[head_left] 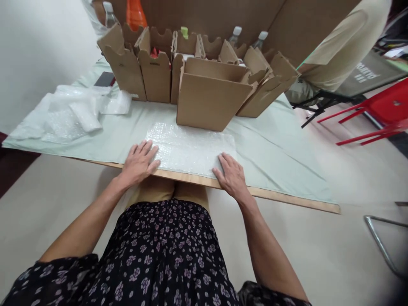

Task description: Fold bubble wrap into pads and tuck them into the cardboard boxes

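Note:
A sheet of bubble wrap lies flat on the pale green cloth along the table's front edge. On its left end rests my left hand, palm down with the fingers stretched out. My right hand lies flat at the near right corner of the sheet, its fingers also extended. Neither hand grips anything. Just behind the sheet stands a brown cardboard box with its top open, overlapping the sheet's far side in view.
Several cardboard holders stand in a row at the back, bottles behind them. A heap of bubble wrap and a dark flat object lie at left. Another person and a red chair are at right.

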Demonstrator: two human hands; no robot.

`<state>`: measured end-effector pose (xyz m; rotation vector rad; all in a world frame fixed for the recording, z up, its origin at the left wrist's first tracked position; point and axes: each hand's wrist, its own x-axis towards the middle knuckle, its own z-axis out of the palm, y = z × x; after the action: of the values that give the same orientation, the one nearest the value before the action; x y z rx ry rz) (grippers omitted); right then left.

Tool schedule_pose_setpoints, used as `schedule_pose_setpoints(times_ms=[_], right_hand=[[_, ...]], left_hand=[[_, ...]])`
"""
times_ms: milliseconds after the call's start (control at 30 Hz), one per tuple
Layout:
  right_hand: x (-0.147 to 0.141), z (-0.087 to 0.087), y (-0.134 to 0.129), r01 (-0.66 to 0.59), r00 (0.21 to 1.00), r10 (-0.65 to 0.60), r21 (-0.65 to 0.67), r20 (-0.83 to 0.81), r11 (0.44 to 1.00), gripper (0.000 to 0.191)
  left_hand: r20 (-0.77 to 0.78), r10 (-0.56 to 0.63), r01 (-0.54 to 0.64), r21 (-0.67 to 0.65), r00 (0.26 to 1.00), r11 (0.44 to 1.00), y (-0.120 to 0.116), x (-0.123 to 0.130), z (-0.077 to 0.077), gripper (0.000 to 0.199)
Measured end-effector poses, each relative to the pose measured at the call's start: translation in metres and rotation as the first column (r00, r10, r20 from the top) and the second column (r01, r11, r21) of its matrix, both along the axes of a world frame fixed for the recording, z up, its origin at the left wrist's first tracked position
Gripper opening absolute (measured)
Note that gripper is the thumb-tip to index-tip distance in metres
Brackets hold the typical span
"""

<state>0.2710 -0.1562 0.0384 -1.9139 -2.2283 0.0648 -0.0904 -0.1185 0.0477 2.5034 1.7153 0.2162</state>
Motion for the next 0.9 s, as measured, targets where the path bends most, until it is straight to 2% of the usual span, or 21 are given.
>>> schedule_pose_setpoints(times_ms=[133, 300, 367, 500, 600, 667, 767, 900], right_hand=[[0.025, 0.004, -0.021, -0.118, 0.993, 0.118, -0.004, 0.009, 0.993, 0.071], [0.034, 0.013, -0.032, -0.254, 0.963, 0.258, -0.051, 0.082, 0.966, 0.090], [0.035, 0.013, -0.039, -0.267, 0.958, 0.269, -0.024, 0.097, 0.963, 0.080], [0.038, 0.014, -0.056, -0.257, 0.966, 0.258, 0.099, 0.003, 0.961, 0.034], [0.043, 0.021, -0.067, -0.224, 0.953, 0.248, 0.146, -0.172, 0.963, 0.030], [0.048, 0.030, -0.071, -0.133, 0.925, 0.172, 0.134, -0.339, 0.982, 0.027], [0.054, 0.043, -0.070, 0.019, 0.782, 0.011, 0.041, -0.623, 0.999, 0.026], [0.056, 0.048, -0.053, 0.139, 0.480, -0.117, -0.056, -0.869, 0.989, 0.029]], left_hand=[[0.078, -0.083, 0.077, 0.080, 0.993, 0.994, -0.013, -0.006, -0.002, 0.063], [0.114, -0.248, 0.231, 0.143, 0.962, 0.962, -0.011, -0.006, 0.007, 0.058], [0.096, -0.279, 0.264, 0.145, 0.956, 0.954, -0.010, -0.010, 0.012, 0.055], [0.065, -0.299, 0.289, 0.128, 0.952, 0.949, -0.011, -0.021, 0.017, 0.048], [0.147, -0.316, 0.303, 0.102, 0.937, 0.948, -0.008, -0.031, 0.014, 0.041], [0.248, -0.313, 0.300, 0.091, 0.917, 0.950, -0.003, -0.039, 0.010, 0.040], [0.412, -0.277, 0.274, 0.068, 0.868, 0.959, 0.007, -0.045, 0.006, 0.039], [0.605, -0.197, 0.235, 0.016, 0.771, 0.972, 0.018, -0.033, 0.007, 0.034]])
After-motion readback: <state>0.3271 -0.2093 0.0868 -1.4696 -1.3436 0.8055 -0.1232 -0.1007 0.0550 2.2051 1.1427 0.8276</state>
